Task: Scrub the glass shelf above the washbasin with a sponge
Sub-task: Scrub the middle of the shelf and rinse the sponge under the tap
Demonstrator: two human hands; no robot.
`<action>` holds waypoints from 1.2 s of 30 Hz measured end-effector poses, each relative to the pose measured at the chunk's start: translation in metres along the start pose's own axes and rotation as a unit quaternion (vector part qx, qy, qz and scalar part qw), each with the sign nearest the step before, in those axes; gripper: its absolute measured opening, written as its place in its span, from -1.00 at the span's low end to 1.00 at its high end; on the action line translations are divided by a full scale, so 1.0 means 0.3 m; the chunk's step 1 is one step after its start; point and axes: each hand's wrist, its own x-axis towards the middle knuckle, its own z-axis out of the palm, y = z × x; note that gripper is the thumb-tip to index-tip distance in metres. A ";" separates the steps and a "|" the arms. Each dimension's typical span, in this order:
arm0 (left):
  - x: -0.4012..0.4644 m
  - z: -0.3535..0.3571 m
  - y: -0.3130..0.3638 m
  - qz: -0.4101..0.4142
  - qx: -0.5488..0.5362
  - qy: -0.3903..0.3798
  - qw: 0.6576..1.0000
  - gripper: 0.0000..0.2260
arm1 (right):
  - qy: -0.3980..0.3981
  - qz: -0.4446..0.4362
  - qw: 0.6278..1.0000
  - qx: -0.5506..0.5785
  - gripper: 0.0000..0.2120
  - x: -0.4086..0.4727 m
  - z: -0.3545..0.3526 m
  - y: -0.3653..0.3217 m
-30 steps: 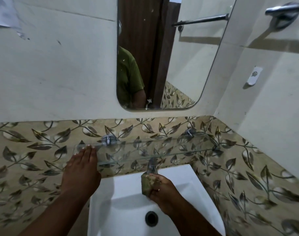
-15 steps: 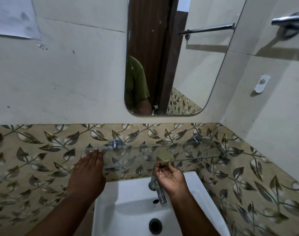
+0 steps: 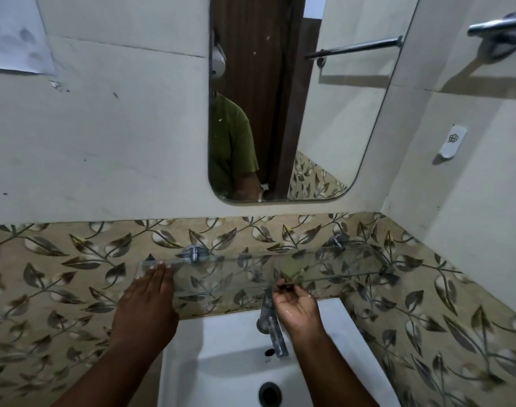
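Note:
The clear glass shelf [image 3: 236, 277] runs along the leaf-patterned tiles above the white washbasin [image 3: 227, 348], held by two metal brackets. My left hand [image 3: 146, 306] lies flat against its left end, fingers straight and holding nothing. My right hand [image 3: 298, 309] is wet and turned palm up at the shelf's front edge, right of the middle. Its fingertips pinch the near edge of a yellow-green sponge [image 3: 292, 268]. The sponge shows faintly at the glass; I cannot tell whether it is above or below the pane.
A chrome tap [image 3: 273, 327] sticks out just left of my right wrist, over the drain [image 3: 270, 392]. A mirror [image 3: 324, 127] hangs above the shelf. The side wall at the right carries a metal rail [image 3: 497, 24] and a small white holder [image 3: 452, 142].
My right hand rose from the basin with the sponge, turned palm up and brought it to the shelf's front edge. The left hand stayed at the shelf's left end. The view shifted slightly left.

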 end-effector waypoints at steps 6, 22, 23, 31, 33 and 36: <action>0.016 -0.003 0.003 0.007 -0.003 0.017 1.000 -0.23 | 0.003 -0.081 0.995 0.051 -0.86 -0.087 -0.030 -0.244; 0.008 -0.005 0.019 0.006 -0.010 0.004 1.000 -0.22 | -0.008 -0.120 0.989 0.086 -0.85 -0.093 -0.012 -0.395; 0.006 -0.005 0.020 0.003 -0.012 0.002 1.000 -0.22 | 0.010 -0.122 0.989 0.079 -0.82 -0.075 0.005 -0.398; 0.016 -0.001 0.016 -0.003 -0.016 0.005 1.000 -0.25 | -0.021 -0.039 0.999 0.006 -0.78 0.031 0.016 -0.215; 0.016 0.003 0.015 -0.004 -0.013 0.005 1.000 -0.24 | -0.028 -0.020 0.999 -0.004 -0.78 0.020 -0.042 -0.207; 0.021 0.005 0.015 -0.010 -0.014 0.008 1.000 -0.24 | -0.092 0.016 0.996 -0.004 -0.38 -0.010 -0.164 -0.259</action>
